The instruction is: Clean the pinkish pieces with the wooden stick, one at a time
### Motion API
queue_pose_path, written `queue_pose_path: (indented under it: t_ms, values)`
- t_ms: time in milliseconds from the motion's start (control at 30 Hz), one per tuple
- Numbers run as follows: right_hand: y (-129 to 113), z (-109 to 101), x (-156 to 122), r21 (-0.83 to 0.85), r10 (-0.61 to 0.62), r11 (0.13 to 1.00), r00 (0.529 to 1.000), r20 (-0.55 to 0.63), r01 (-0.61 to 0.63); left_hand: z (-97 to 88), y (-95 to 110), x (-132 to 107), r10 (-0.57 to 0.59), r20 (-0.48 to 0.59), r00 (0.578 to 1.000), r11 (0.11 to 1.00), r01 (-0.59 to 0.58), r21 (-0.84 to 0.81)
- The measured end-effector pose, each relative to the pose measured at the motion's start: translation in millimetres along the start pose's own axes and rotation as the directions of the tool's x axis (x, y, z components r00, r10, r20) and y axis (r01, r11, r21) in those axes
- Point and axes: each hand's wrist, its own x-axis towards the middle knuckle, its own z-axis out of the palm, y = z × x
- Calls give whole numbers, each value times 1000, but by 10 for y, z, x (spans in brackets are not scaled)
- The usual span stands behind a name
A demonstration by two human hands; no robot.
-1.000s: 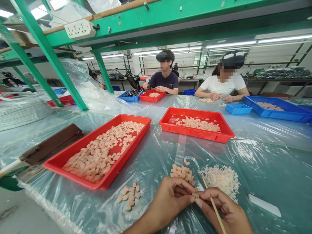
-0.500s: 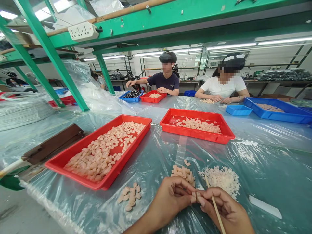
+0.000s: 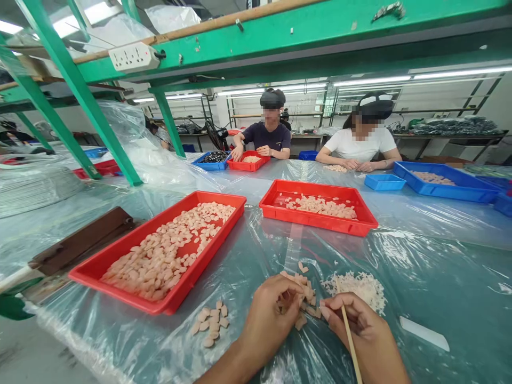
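One red tray [image 3: 208, 256] of beige pieces [image 3: 154, 256] is set at left; a loose group [image 3: 212, 322] is laid near it, a second red tray [image 3: 316, 222] farther back; the near pile [image 3: 308, 288] is partly hidden by the left hand [image 3: 272, 312], fingers curled, their hold impossible to tell; white scraps [image 3: 358, 288] are heaped behind the right hand [image 3: 366, 333], where a thin stick [image 3: 352, 345] is gripped between bunched fingers

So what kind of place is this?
Probably a factory workshop: a green frame stands over a plastic-covered worktable, red trays hold many small beige pieces, and two people sit working opposite.
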Motion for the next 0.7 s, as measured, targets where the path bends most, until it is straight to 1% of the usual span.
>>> queue_pose_path:
  t_ms: [33, 100, 200, 233, 300, 400, 467, 567, 633, 700]
  values:
    - [8, 2, 19, 0, -1, 1000, 1000, 28, 1, -13, -13, 7, 23, 0, 1000, 999, -23, 49]
    - [13, 18, 45, 7, -10, 1000, 996, 85, 9, -31, -36, 14, 54, 4, 999, 994, -55, 94]
    - [7, 27, 64, 21, -39, 999, 991, 127, 37, -46, -61, 0, 85, 27, 996, 986, -88, 142]
    - [6, 17, 71, 19, -52, 999, 991, 125, 50, -48, -64, -10, 92, 53, 994, 980, -100, 171]
    - [8, -21, 99, 3, -84, 996, 991, 102, 84, -43, -61, -27, 112, 143, 983, 960, -144, 242]
    - [2, -91, 168, -32, -136, 990, 990, 41, 137, -2, -44, -10, 148, 306, 941, 907, -252, 337]
    - [-19, -138, 212, -53, -161, 985, 987, 17, 162, 47, -44, 42, 173, 357, 918, 880, -307, 362]
    - [-63, -237, 223, -78, -189, 979, 982, 13, 190, 130, -85, 145, 206, 349, 914, 868, -335, 367]
    - [-70, -310, 183, -81, -211, 974, 977, 18, 211, 181, -135, 191, 222, 318, 922, 861, -339, 380]
    - [-38, -334, 141, -64, -228, 971, 973, 40, 230, 236, -188, 199, 220, 280, 935, 853, -323, 411]
